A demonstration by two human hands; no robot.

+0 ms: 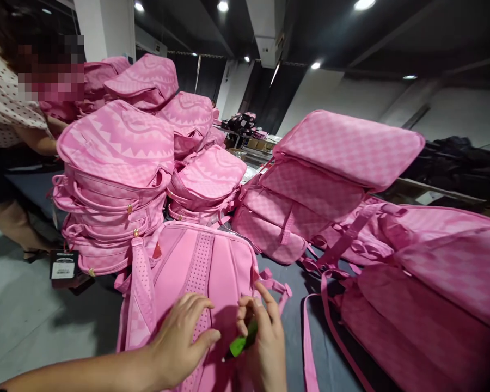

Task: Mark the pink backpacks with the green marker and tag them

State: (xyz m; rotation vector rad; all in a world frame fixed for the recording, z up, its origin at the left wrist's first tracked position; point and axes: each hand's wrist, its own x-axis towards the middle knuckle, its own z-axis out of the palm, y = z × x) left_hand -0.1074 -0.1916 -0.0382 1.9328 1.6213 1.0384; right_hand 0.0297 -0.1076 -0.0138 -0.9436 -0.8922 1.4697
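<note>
A pink backpack (pixel 231 261) lies in front of me with its padded back panel facing up. A perforated strip runs down the panel, and a shoulder strap (pixel 142 291) lies along its left side. Over the middle of the panel is my left hand (pixel 183 332), its thumb spread from the fingers and nothing held. My right hand (pixel 265 332) is curled round a small green tool (pixel 242 343) with a dark tip. Its kind is unclear, as the palm hides part of it. The raised fingers of that hand are near the backpack's right edge.
Stacked pink backpacks (pixel 118 147) stand at the left, with a black tag (pixel 64 269) hanging down. More pink backpacks (pixel 330 163) fill the back and right of the dark table (pixel 292 283). A loose strap (pixel 308 348) lies right. A person (pixel 14 114) stands far left.
</note>
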